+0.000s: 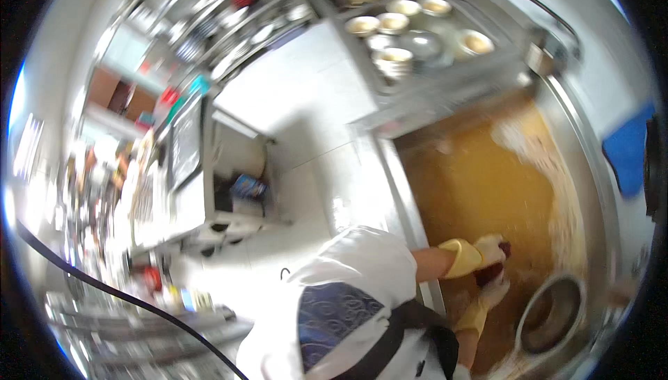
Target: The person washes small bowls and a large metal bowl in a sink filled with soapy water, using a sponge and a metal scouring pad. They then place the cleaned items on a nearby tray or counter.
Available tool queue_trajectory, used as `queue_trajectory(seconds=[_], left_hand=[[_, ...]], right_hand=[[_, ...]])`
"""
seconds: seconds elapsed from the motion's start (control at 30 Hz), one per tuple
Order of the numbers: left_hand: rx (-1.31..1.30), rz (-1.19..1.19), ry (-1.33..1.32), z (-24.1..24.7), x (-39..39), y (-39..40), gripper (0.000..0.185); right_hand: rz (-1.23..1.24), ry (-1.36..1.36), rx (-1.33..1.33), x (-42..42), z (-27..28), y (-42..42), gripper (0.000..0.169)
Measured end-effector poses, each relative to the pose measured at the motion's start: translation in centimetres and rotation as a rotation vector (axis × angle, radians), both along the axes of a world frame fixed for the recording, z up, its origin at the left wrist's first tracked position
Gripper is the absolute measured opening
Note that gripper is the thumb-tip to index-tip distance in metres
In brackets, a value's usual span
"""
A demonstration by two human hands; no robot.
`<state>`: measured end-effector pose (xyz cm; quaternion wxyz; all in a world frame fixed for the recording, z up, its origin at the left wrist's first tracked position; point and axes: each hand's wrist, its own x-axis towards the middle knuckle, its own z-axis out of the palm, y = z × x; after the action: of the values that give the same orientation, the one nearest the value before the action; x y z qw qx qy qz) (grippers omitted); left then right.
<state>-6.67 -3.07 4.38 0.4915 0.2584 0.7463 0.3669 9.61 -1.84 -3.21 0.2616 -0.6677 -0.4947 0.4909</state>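
Both hands wear yellow rubber gloves over a sink basin (417,197) of cloudy orange-brown water with pale foam. My left hand (488,252) is curled around a dark red object (489,274), perhaps a scrubbing pad or cloth; blur hides its exact kind. Close below, my right hand (493,291) touches the same object from the other side; its fingers are partly hidden and blurred. A round metal vessel (576,296) with a wide rim lies to the right of my right hand, in the basin's lower right part.
The adjoining basin (469,74) holds several small bowls (476,43), some stacked, and a metal lid or bowl (420,45). A faucet (543,56) stands at the divider. A blue cloth-like item (629,155) hangs at right. Across the tiled floor are a worktable (188,208) and dish shelves (250,30).
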Motion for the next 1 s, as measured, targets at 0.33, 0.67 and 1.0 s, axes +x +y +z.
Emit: queue_trajectory(seconds=[0.33, 0.67, 1.0], left_hand=[[-0.162, 0.099, 0.115, -10.7, -5.1, -3.8, 0.050], [0.006, 0.588, -0.590, -2.6, -7.0, -4.6, 0.088], [-0.041, 0.159, 0.193, -4.3, -6.2, -1.0, 0.045]], right_hand=[[0.460, -0.131, -0.103, -1.3, -9.5, 2.1, 0.062], [0.306, 0.534, -0.091, -11.5, 11.7, -4.4, 0.056], [0.524, 0.460, 0.015, -12.1, 7.0, -0.7, 0.042]])
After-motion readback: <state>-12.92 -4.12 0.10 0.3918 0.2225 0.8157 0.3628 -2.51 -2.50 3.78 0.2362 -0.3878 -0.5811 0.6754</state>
